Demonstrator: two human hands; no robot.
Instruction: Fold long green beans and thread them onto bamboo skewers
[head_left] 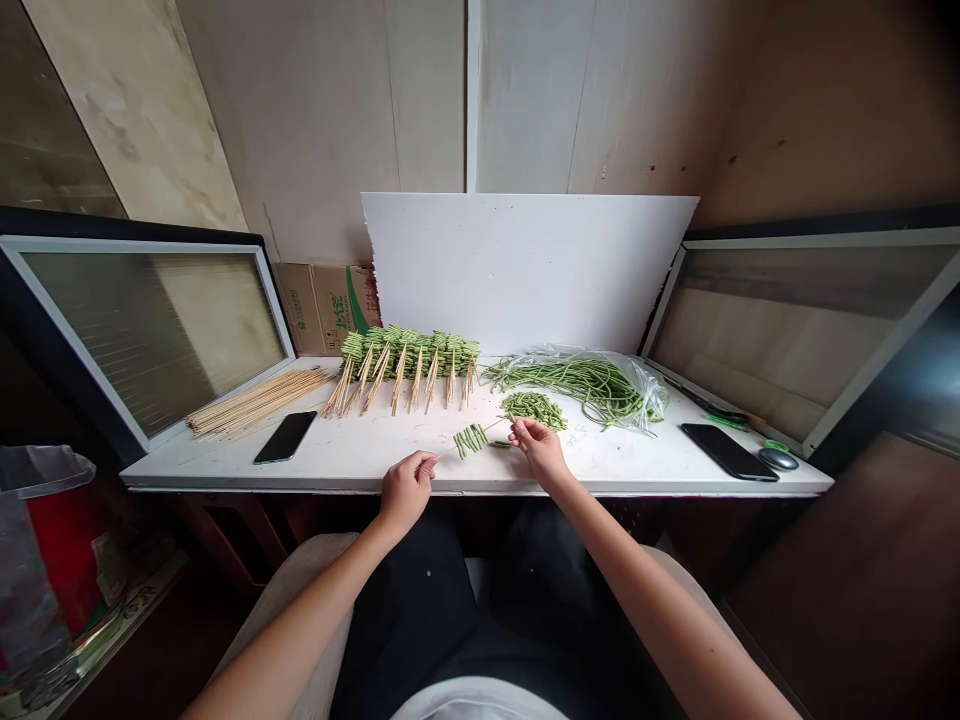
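Note:
My left hand (409, 488) is closed on the lower left end of a thin wooden skewer. Several short green bean pieces (470, 440) are threaded side by side on it, just over the table's front edge. My right hand (534, 443) pinches at the skewer's upper right end, its fingertips close together. Right behind that hand lies a small pile of cut bean pieces (535, 408). Long uncut beans (592, 385) rest in a clear plastic bag at the back right. Filled bean skewers (409, 362) are stacked at the back left, their bare sticks pointing forward.
Bare skewers (255, 400) lie on the white table (360, 470) at the left, beside a phone (286, 437). Another phone (727, 452) and a mouse-like rounded object (778, 459) are at the right. A white board (525, 270) and a carton (322, 305) stand behind.

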